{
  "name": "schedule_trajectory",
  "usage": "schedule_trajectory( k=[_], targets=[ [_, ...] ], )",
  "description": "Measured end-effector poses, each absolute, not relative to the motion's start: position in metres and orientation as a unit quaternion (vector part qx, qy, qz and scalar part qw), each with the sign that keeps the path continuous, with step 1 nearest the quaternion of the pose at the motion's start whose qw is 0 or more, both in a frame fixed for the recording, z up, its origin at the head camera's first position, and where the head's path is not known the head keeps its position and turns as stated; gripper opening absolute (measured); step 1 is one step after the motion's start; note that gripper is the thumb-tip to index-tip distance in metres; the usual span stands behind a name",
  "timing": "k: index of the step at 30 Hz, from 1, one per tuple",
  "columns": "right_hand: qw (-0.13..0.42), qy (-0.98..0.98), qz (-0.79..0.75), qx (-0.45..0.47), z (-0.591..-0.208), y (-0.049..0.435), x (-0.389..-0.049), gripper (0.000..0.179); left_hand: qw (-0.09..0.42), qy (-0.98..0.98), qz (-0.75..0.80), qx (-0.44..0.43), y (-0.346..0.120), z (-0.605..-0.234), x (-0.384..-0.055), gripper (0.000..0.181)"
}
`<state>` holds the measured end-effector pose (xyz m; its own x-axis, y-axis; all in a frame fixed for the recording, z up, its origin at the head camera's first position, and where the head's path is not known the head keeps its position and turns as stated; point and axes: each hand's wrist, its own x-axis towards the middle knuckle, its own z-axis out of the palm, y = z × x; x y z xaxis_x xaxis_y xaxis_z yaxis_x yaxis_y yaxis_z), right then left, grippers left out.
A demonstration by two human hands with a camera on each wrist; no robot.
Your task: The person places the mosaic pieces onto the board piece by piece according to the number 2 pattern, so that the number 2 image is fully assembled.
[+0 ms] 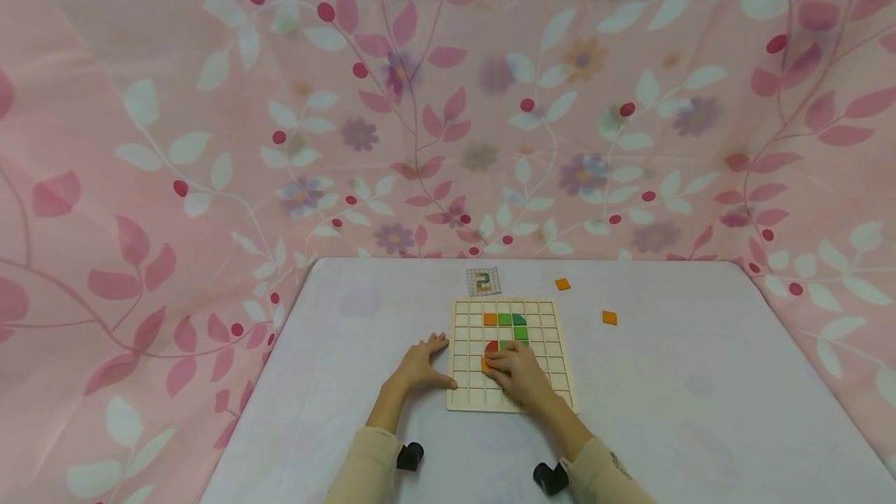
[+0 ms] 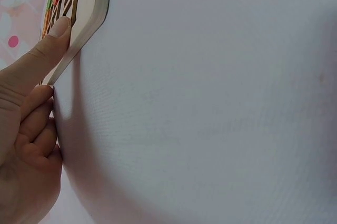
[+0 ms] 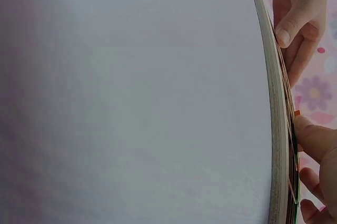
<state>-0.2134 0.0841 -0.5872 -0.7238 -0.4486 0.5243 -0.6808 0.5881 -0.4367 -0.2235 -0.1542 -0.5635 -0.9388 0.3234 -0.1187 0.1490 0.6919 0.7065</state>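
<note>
A wooden grid board (image 1: 563, 393) lies on the table with colored tiles set in its squares. Along its left edge my left hand (image 1: 418, 368) holds it, the thumb on the rim and the fingers at the side. My right hand (image 1: 521, 376) pinches an orange tile (image 1: 484, 365) low in the grid; its fingers hide part of it. Just above that tile is a red rounded tile (image 1: 491, 346). Higher up sit an orange square tile (image 1: 490, 319), a green square tile (image 1: 505, 319) and a dark green rounded tile (image 1: 519, 319). More green tiles run below, partly covered by the right hand.
A small gridded pattern card (image 1: 484, 281) lies behind the board. Two loose orange tiles, one farther back (image 1: 563, 284) and one to the right (image 1: 610, 318), rest on the white-covered table (image 1: 686, 411). A pink floral cloth (image 1: 448, 99) hangs behind.
</note>
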Motion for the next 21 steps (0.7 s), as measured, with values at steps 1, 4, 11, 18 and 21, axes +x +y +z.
schedule_trajectory(
  k=[1, 4, 11, 18, 21],
  targets=[
    [0.188, -0.872, 0.317, 0.322, -0.587, 0.084, -0.212, 0.02, 0.117, 0.913, 0.37, 0.131, -0.154, -0.564, -0.224, 0.087],
    [0.199, -0.871, 0.312, 0.323, -0.587, 0.082, -0.207, 0.019, 0.117, 0.914, 0.366, 0.133, -0.155, -0.563, -0.224, 0.087],
    [0.213, -0.876, 0.291, 0.32, -0.589, 0.079, -0.196, 0.015, 0.116, 0.913, 0.367, 0.136, -0.155, -0.564, -0.223, 0.087],
    [0.237, -0.876, 0.287, 0.306, -0.592, 0.076, -0.19, 0.013, 0.115, 0.914, 0.365, 0.134, -0.154, -0.564, -0.224, 0.087],
    [0.239, -0.875, 0.292, 0.304, -0.591, 0.075, -0.19, 0.012, 0.117, 0.914, 0.365, 0.133, -0.154, -0.564, -0.224, 0.087]
  ],
)
